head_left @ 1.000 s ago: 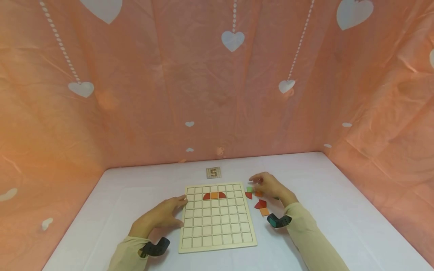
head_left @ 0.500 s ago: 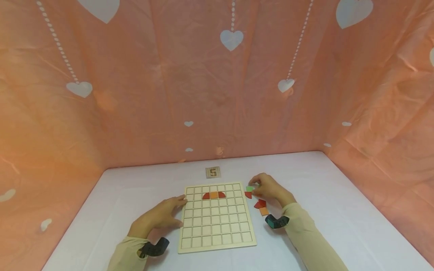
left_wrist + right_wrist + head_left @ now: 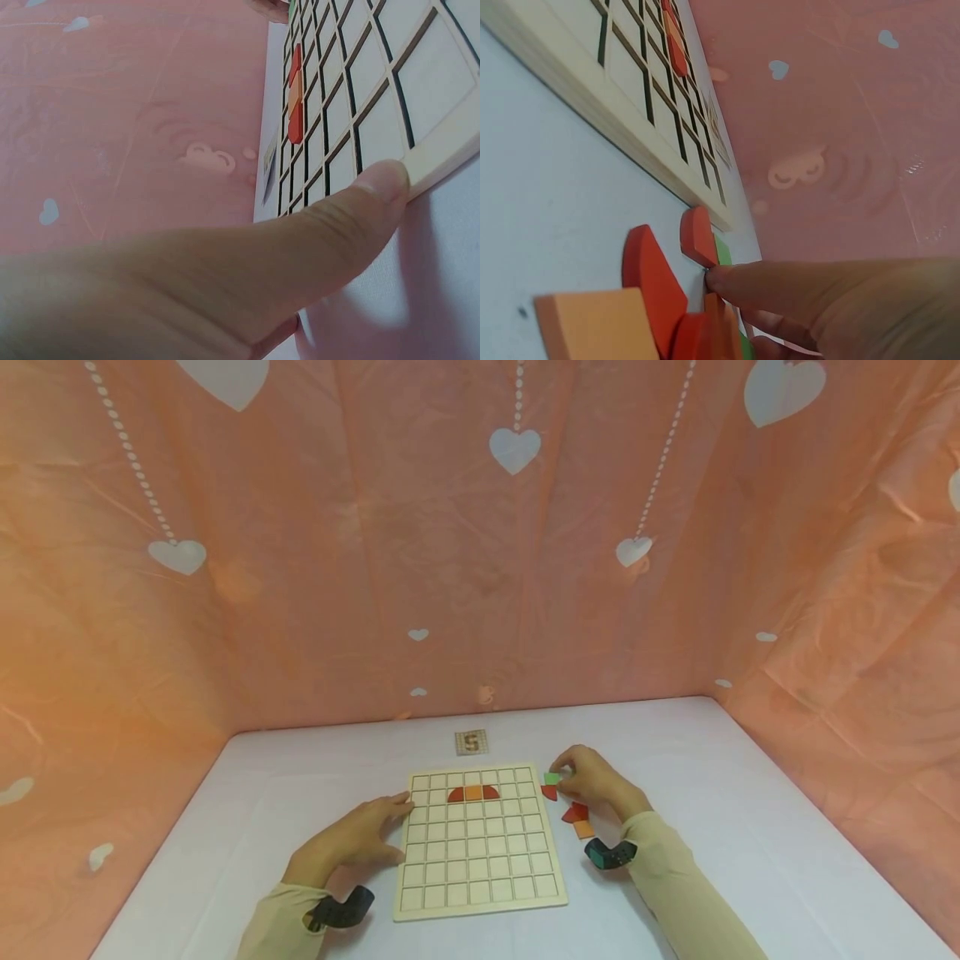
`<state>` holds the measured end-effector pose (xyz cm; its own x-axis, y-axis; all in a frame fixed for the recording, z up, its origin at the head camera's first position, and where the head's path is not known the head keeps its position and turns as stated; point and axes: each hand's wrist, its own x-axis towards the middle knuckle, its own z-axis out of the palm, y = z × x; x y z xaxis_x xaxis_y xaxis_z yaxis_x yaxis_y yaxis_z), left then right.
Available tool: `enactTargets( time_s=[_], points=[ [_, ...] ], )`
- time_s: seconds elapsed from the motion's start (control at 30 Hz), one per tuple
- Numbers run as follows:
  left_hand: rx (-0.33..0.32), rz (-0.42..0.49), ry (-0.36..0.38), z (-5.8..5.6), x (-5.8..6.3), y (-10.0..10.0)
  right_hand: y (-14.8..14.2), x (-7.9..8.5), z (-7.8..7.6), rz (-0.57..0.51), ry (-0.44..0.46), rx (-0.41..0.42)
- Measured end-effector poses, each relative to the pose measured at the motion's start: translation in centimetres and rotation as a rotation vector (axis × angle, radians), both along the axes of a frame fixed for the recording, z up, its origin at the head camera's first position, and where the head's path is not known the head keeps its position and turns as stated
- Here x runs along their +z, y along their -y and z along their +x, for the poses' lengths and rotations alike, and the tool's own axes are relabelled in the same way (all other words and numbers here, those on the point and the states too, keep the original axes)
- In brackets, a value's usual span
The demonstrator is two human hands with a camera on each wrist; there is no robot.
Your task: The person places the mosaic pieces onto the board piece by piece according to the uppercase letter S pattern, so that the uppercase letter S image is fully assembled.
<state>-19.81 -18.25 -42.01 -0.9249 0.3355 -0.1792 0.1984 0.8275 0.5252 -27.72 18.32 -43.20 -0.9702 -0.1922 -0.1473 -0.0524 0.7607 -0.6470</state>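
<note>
A wooden grid board point(image 3: 480, 847) lies on the table. An orange square tile point(image 3: 474, 792) sits in it between two red rounded tiles, one of them a red tile point(image 3: 456, 795). My left hand point(image 3: 360, 837) rests along the board's left side. In the left wrist view, its thumb point(image 3: 382, 184) touches the board's edge. Off the board's upper right edge, my right hand point(image 3: 592, 774) has finger and thumb bent about a green square tile point(image 3: 552, 778). Beside that tile lies a red rounded tile point(image 3: 550, 792). The right wrist view partly hides the contact behind the thumb point(image 3: 742, 281).
Right of the board lie more red tiles point(image 3: 576, 812) and another orange tile point(image 3: 584, 829). A small patterned card point(image 3: 472, 742) lies behind the board. A pinkish-orange curtain point(image 3: 450, 568) with hearts surrounds the white table point(image 3: 315, 760) at the back and sides.
My right hand has shifted slightly left and closed in on the green tile. It now covers an orange tile that showed a second ago. The left hand stays put.
</note>
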Motion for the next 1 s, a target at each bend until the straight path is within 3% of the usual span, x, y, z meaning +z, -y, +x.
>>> enactTargets(
  time_s=[0.43,0.77,1.0],
  points=[
    [0.012,-0.008,0.004,0.0,0.1,-0.1,0.0,0.3,-0.3,0.018,-0.052,0.021],
    [-0.018,0.011,-0.014,0.0,-0.1,0.2,0.6,0.9,-0.3,-0.049,-0.083,0.052],
    [-0.01,0.014,-0.013,0.1,-0.2,0.1,1.6,1.5,0.2,-0.051,-0.167,0.102]
  ],
)
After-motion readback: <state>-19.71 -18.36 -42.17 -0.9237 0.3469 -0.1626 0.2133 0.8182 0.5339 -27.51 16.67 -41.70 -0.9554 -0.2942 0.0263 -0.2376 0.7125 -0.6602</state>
